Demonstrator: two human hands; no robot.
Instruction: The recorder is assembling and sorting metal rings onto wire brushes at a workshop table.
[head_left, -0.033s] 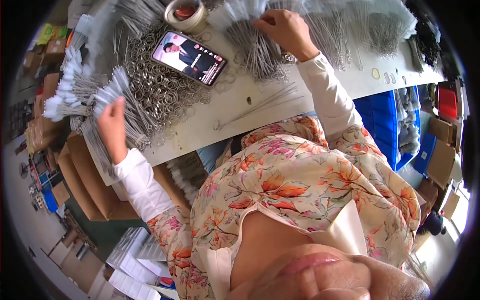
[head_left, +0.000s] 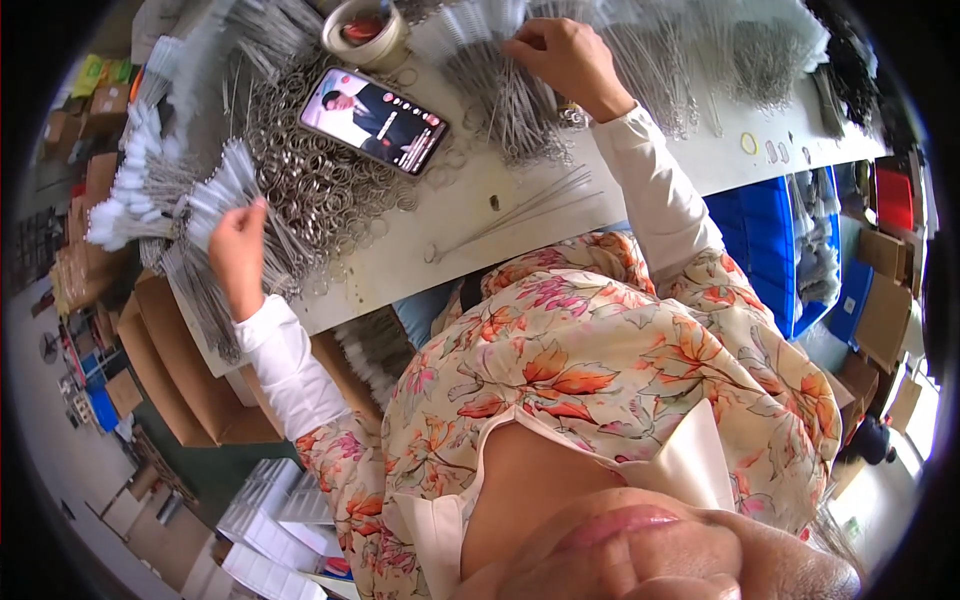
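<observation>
White surface (head_left: pixel 725 160): far brushes (head_left: pixel 512 115) bunched opposite, left brushes (head_left: pixel 212 190) at that corner, metal rings (head_left: pixel 325 175) between, presumably for easy reach. Right hand (head_left: pixel 575 65) over far brushes, left hand (head_left: pixel 237 250) against left brushes; fingers curled, grip contents unclear.
</observation>
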